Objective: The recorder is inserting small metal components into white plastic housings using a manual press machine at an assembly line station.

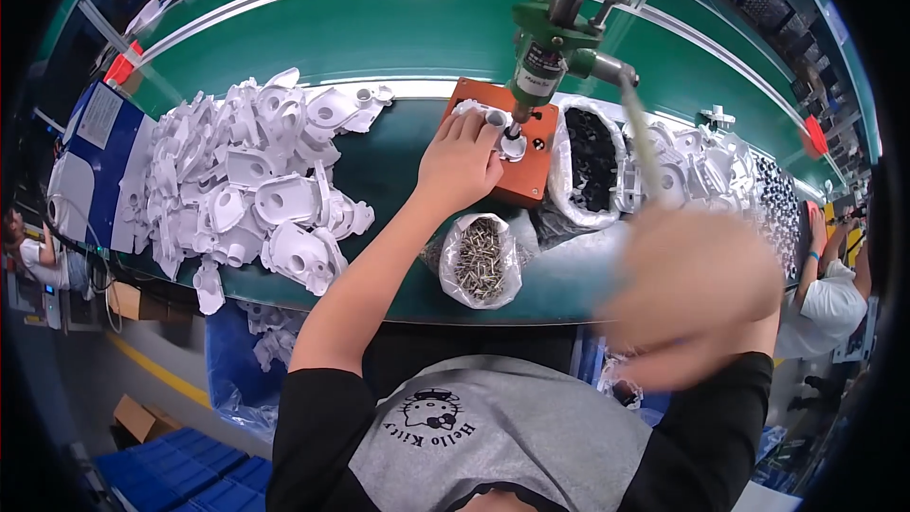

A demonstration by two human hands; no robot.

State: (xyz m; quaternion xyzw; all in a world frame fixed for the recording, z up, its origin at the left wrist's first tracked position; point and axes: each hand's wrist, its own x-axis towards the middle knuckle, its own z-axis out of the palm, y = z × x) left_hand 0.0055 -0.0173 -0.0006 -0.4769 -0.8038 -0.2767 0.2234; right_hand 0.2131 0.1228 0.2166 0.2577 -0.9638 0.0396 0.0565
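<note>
In the head view, my left hand (pixel 457 166) was closed over the white plastic part (pixel 513 148) on the orange fixture (pixel 542 166), beneath the green power screwdriver (pixel 547 57); good work here meant, I judged, pressing it flat, clear of the bit (pixel 513 130); my right hand (pixel 701 289) blurred, its openness and grip I couldn't tell.

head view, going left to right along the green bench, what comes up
Blue-and-white box → big heap of white plastic parts → orange rectangular block → clear plastic bag of black parts → small black-and-white pieces
</note>
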